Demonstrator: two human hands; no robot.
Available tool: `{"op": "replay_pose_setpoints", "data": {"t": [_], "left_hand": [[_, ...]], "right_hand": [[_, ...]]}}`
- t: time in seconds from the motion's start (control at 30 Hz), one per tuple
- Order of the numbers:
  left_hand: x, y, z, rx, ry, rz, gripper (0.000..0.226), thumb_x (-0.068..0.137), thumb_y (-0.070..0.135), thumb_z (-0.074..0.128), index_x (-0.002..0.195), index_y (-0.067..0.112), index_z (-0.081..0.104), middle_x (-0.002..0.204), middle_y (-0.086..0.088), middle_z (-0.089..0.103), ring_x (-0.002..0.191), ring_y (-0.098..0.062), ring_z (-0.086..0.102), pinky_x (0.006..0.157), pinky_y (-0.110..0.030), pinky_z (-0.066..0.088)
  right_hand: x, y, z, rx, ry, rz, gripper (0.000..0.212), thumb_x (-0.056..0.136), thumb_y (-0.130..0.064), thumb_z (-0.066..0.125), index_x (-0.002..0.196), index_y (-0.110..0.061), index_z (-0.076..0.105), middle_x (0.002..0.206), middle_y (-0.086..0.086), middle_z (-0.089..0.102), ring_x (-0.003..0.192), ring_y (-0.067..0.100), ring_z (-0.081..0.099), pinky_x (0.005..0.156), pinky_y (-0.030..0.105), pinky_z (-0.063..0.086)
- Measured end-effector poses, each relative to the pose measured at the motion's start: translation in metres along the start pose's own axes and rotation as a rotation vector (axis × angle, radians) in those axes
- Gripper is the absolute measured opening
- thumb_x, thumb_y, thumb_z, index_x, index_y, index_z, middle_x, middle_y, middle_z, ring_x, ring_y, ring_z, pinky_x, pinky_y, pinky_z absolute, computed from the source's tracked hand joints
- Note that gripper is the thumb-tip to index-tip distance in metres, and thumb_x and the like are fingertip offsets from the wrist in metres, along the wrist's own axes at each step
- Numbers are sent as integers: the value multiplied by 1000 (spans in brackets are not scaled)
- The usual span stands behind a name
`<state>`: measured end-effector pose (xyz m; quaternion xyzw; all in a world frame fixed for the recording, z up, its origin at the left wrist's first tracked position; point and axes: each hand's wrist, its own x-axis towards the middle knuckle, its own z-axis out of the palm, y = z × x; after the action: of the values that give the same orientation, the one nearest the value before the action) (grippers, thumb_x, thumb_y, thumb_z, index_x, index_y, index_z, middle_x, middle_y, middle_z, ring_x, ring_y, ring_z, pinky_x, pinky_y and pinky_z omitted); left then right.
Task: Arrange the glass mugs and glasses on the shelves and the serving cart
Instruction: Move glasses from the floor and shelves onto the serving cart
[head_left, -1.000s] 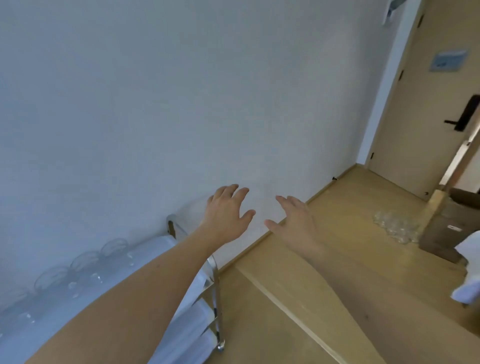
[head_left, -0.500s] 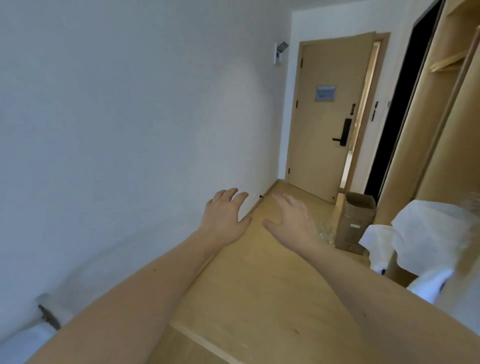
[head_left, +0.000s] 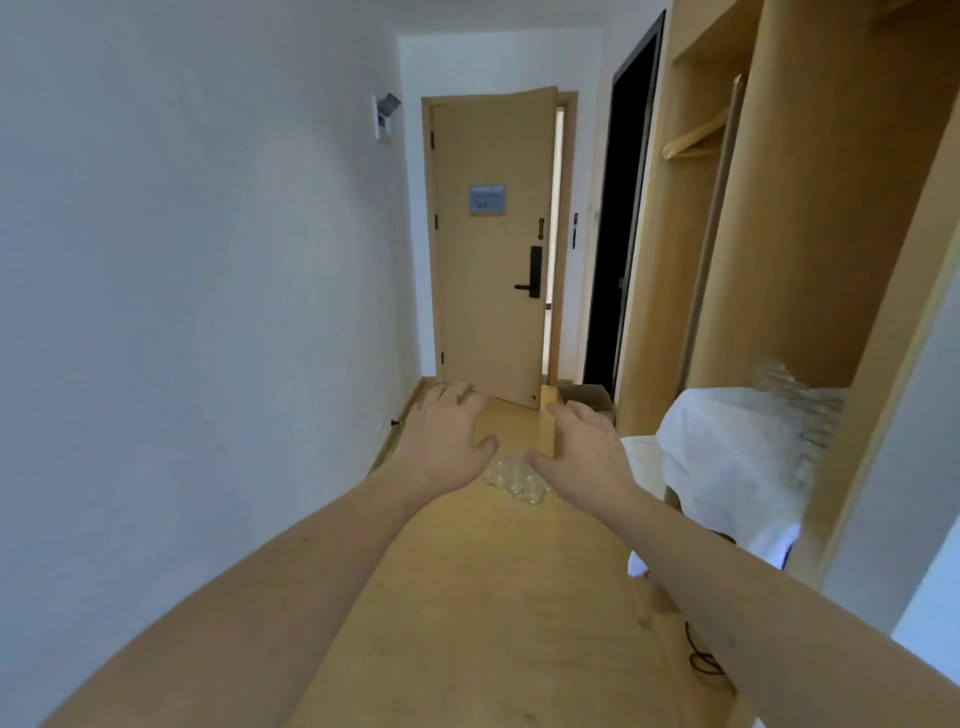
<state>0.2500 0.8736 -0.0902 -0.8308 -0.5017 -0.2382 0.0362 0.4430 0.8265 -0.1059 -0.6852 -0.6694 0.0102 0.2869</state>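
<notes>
Fetch step: left hand (head_left: 447, 447) and right hand (head_left: 587, 452) empty, fingers spread, frame centre; next, reach the clear glass cluster (head_left: 514, 480) on wooden floor (head_left: 493, 597).

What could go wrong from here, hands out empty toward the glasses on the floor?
1. The cluster of glasses sits directly on the wooden floor in the walkway, so a step could knock them.
2. Left hand and right hand are both open; grabbing several packed glasses at once may clink or drop them.
3. A dark cable loops on the floor at right, a possible trip hazard.

Both arms reach forward, left hand (head_left: 445, 440) and right hand (head_left: 584, 451) palm-down, fingers spread, empty.
</notes>
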Motion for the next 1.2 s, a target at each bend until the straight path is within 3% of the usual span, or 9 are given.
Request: {"op": "replay_pose_setpoints", "data": {"t": [0.5,0.87,1.2], "left_hand": [[162,-40,81,-161,-136,256,61,95,44,58,150,25,42,156,-6,39,141,-29,32,113,-47,35],[268,-5,160,-185,-154,364,60,94,46,60,148,24,45,154,-4,42,142,-27,34,113,-45,36],[388,71,224,-181,-233,485,59,95,49,58,149,29,43,153,-2,43,141,-28,35,112,-49,37]], "right_hand": [[114,42,39,-118,78,295,60,86,-50,67,137,-22,51,139,2,52,126,29,47,98,38,42],[191,138,63,-184,115,402,67,87,-58,64,143,-24,48,143,1,49,129,27,46,102,37,42],[267,247,38,-182,154,502,75,87,-59,62,150,-27,41,157,2,39,141,28,38,112,40,36]]}}
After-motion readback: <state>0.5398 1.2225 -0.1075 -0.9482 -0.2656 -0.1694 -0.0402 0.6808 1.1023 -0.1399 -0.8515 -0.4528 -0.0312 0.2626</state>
